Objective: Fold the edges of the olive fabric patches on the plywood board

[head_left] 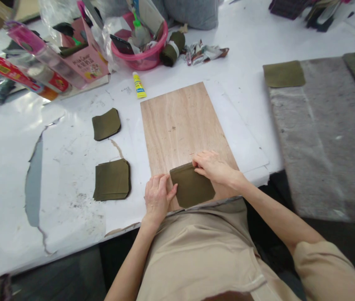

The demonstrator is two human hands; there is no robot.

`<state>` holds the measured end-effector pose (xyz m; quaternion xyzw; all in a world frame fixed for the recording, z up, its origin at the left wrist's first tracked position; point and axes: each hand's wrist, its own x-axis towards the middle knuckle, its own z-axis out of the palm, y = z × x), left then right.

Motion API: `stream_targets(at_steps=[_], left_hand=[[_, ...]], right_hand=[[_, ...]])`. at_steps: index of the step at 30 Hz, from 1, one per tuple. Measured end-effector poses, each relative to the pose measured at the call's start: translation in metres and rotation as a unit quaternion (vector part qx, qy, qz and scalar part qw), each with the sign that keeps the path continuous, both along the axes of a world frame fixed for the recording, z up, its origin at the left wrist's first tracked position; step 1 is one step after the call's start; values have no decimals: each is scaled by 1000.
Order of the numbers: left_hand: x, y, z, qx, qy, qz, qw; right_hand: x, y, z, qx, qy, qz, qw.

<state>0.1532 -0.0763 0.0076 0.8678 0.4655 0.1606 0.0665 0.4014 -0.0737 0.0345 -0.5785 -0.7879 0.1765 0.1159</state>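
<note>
An olive fabric piece [193,188] with cut lower corners lies at the near end of a wooden board [177,125]. A narrow fold runs along its far edge. My right hand [211,167] pinches that folded edge near the far right corner, thumb and fingers together. At the left edge, my left hand [158,194] has its fingers curled by the corner and its thumb pressed on the cloth. To the left sit two stacks of similar pieces, a nearer stack [112,179] and a farther stack [106,124].
A yellow glue tube [139,85] lies beyond the board. Farther back are a pink basket [144,60] of supplies, a rolled olive cloth [173,48], a pink box [86,62] and bottles. On the right, a grey padded surface [324,133] carries another olive piece [284,74].
</note>
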Motion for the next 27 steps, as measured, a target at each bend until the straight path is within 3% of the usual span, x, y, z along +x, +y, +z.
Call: stream_targets(at_steps=[5,9,12,16,18,21,23,25,27], left_hand=[[6,1,10,-6,-14,3,1000],[22,6,20,-1,-11,-69,998],[36,11,20,-17,-14,-115,993],[42,16,17,-64,-53,-116,990],[38,19,20,-102,-105,-112,983],[25,23,30,-191,-239,-56,950],[11,26,38,-244,-344,17,907],[-9,32,46,-258,-426,93,862],[-35,40,50,-230,-465,159,840]], right_hand=[[-3,-7,10,23,36,3,999],[-4,-18,11,-8,164,-21,986],[-3,-24,5,-64,264,-47,961],[-1,-27,-10,-130,347,-118,921],[0,-28,-20,-124,349,-143,918],[0,-31,-35,-115,315,-157,929],[-1,-33,-44,-106,307,-161,932],[-2,-36,-51,-79,289,-166,939],[-4,-39,-54,-37,263,-167,949]])
